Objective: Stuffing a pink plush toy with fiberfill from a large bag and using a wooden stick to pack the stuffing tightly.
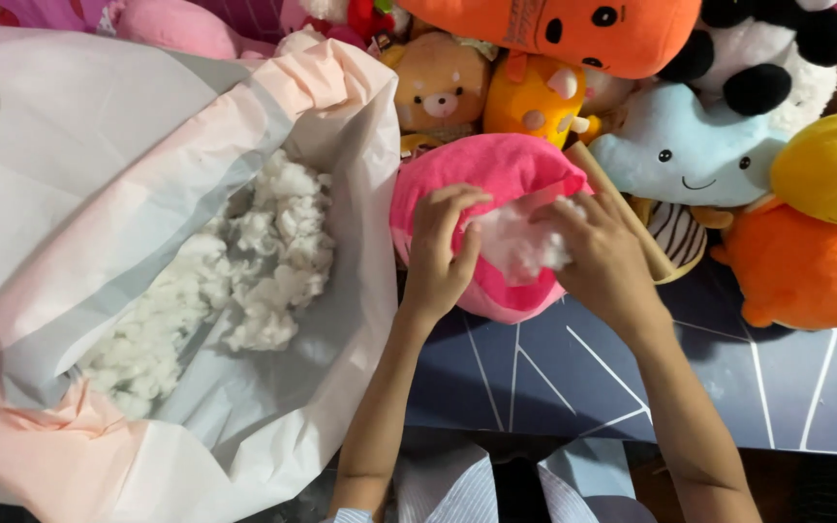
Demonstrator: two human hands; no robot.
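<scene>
A pink plush toy [481,169] lies on the dark mat just right of a big bag. My left hand [441,254] grips its open edge, fingers curled over the fabric. A wad of white stuffing [520,240] sits at the toy's opening, and my right hand [603,257] presses on it with fingers bent. Both hands touch the pink toy. The large pale plastic bag [99,194] on the left holds loose white stuffing [244,281] in clumps.
Several plush toys crowd the back and right: an orange one [573,29], a brown bear [438,87], a yellow-orange one [535,97], a light blue one [680,145], a panda [767,58], a yellow one [830,165]. A dark blue mat [583,378] with white lines lies below.
</scene>
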